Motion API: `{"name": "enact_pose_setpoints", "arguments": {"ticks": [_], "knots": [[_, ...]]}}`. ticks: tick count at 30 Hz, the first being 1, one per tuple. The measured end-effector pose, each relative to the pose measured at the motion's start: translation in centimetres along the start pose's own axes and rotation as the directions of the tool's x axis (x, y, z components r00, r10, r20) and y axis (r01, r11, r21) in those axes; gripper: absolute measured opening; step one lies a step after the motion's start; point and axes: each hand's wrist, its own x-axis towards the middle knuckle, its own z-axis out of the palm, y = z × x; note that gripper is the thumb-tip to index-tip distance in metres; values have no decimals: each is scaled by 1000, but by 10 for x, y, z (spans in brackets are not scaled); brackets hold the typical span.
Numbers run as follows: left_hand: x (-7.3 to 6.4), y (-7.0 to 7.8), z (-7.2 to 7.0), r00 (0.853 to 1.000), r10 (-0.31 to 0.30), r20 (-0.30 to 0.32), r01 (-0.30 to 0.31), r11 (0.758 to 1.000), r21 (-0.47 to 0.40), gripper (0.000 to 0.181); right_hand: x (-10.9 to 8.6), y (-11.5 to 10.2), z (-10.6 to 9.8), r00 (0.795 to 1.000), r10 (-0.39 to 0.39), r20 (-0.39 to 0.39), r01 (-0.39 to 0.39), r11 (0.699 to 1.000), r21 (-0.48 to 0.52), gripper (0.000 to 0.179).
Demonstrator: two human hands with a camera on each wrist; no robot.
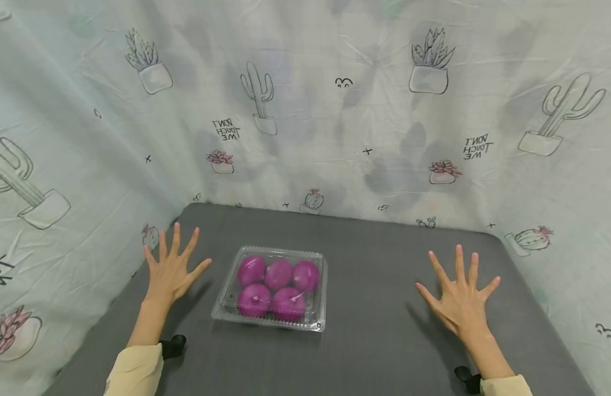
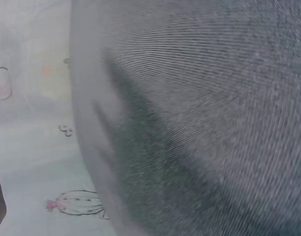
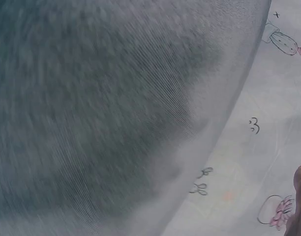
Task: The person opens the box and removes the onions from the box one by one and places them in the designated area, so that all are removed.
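Note:
A clear plastic clamshell box sits on the grey table, left of the middle in the head view. Through its closed lid show several magenta egg-shaped objects in two rows. To the left of the box, my left hand is spread wide over the table and holds nothing. Farther off on the box's other side, my right hand is also spread, its fingers straight and empty. Each wrist view catches only a sliver of a finger at its edge, along with the hand's shadow on the cloth.
The grey cloth-covered table extends under both arms. Pale curtains printed with cacti and potted plants enclose its back and sides. A black strap is on the left wrist, another black strap on the right.

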Motion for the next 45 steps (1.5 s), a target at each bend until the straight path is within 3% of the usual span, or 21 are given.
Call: {"name": "enact_pose_setpoints", "arguments": {"ticks": [6, 10, 12, 13, 15, 19, 21, 22, 26, 29, 30, 33, 36, 38, 40, 45], "knots": [[3, 6, -7, 1000, 18, 19, -17, 999, -37, 81, 3, 3, -10, 1000, -5, -4, 5, 1000, -17, 84], [-4, 11, -7, 997, 24, 78, -11, 986, -164, 82, -3, 0, -8, 1000, 22, 14, -22, 1000, 15, 81], [-9, 14, -6, 992, 33, 120, 0, 966, -260, 81, -6, -4, -7, 999, 36, 19, -37, 998, 53, 79], [-12, 15, -6, 988, 42, 149, 9, 946, -325, 80, -7, -7, -6, 999, 41, 25, -43, 996, 80, 78], [-17, 18, -6, 973, 78, 216, 34, 881, -472, 78, -10, -14, -6, 998, 49, 44, -56, 986, 155, 76], [-28, 28, -10, 919, 183, 348, 136, 683, -718, 73, -13, -30, -8, 989, 52, 138, -99, 929, 358, 74], [-31, 32, -12, 897, 224, 382, 170, 622, -764, 71, -14, -38, -9, 984, 50, 170, -122, 886, 447, 73], [-32, 35, -12, 890, 235, 390, 179, 606, -775, 70, -15, -41, -9, 983, 47, 176, -127, 867, 482, 72], [-32, 41, -14, 885, 264, 383, 168, 586, -792, 68, -16, -54, -9, 985, 25, 170, -120, 808, 576, 69], [-35, 42, -13, 879, 299, 373, 157, 556, -816, 67, -18, -63, -7, 984, 4, 179, -119, 760, 639, 66], [-36, 42, -13, 876, 315, 367, 149, 546, -825, 67, -19, -67, -7, 982, 0, 191, -130, 734, 667, 65], [-41, 41, -12, 872, 340, 353, 135, 525, -840, 70, -21, -77, -6, 970, -26, 243, -179, 601, 779, 60], [-43, 40, -10, 872, 358, 334, 102, 535, -839, 78, -20, -86, -6, 954, -55, 296, -246, 427, 870, 57], [-45, 39, -9, 871, 371, 322, 79, 541, -837, 85, -20, -92, -6, 948, -73, 309, -268, 339, 902, 57], [-46, 38, -6, 869, 385, 310, 65, 531, -845, 91, -20, -98, -6, 941, -97, 323, -294, 237, 926, 57], [-49, 39, 0, 878, 377, 296, 66, 517, -853, 99, -18, -118, 1, 891, -205, 404, -419, -32, 908, 63]]}}
